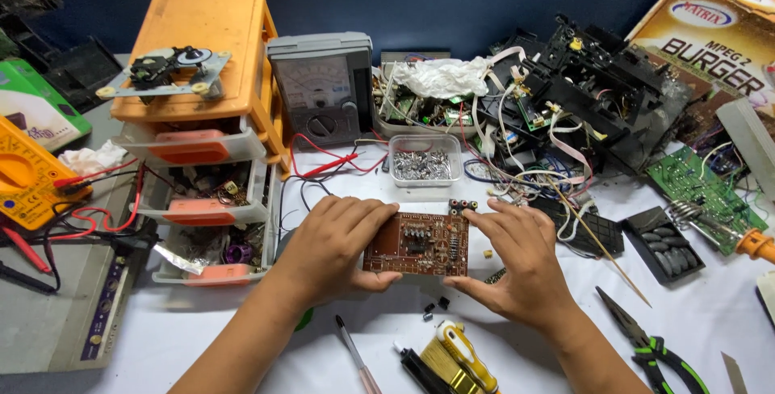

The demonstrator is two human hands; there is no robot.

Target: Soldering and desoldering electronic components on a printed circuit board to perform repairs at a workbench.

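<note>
Centrally, a brown circuit board [416,243] sits pinched by its side edges between both hands: left hand [333,242] and right hand [517,261], low over the white worktop [202,329]. Little open room remains: a clear tub of screws [424,160] lies just behind, an orange drawer cabinet [202,119] to the left, green-handled pliers [654,345] to the right.

Bright, even overhead light falls on the white tabletop [710,313], casting soft, short shadows; focus stays sharp throughout, with slight wide-angle bending at the edges.
</note>
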